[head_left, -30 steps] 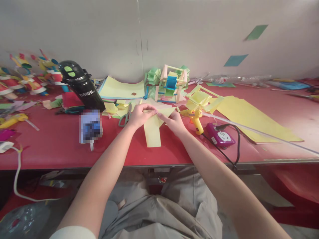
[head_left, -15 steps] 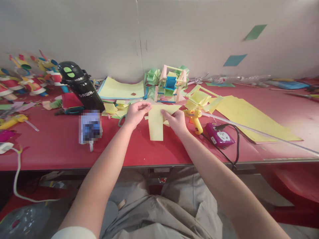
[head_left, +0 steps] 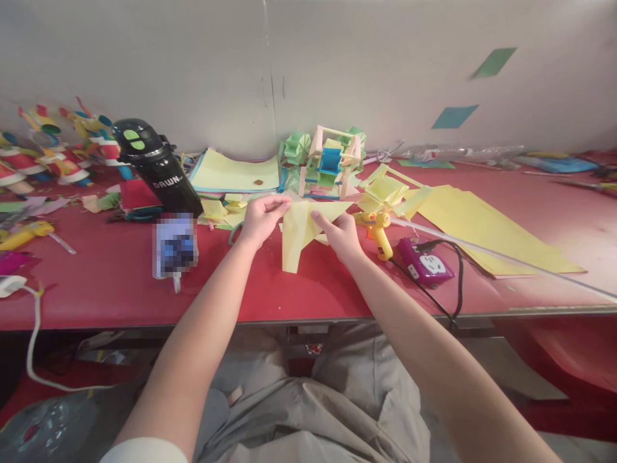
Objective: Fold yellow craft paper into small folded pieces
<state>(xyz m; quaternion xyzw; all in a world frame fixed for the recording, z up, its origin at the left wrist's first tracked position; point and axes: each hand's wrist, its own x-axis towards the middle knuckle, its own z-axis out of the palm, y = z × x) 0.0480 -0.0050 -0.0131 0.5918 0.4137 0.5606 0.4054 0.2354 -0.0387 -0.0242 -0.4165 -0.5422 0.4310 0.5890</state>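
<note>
Between my two hands, above the red table, hangs a folded pale yellow sheet of paper [head_left: 295, 235]. My left hand [head_left: 263, 218] pinches its upper left corner between thumb and fingers. With the thumb on its front face, my right hand [head_left: 339, 231] grips the paper's right part, fingers hidden behind. One flap points down and slants; another stretches out to the right. Just right of my right hand lies a yellow glue gun [head_left: 378, 231]. Behind the paper stands a small wheel-like model [head_left: 330, 161] of wooden sticks and blue, green and yellow folded paper.
A black bottle [head_left: 154, 167] and a blurred-out device [head_left: 175, 245] stand at left. A purple power socket [head_left: 427, 262] with a black cable and large yellow sheets [head_left: 491, 228] lie at right. Paper figures [head_left: 62, 151] crowd the far left. The red table [head_left: 308, 299] ends near my lap.
The paper's hanging flap has swung left and now slants, with a crease showing. My left hand has shifted slightly left; my right hand stays nearly in place.
</note>
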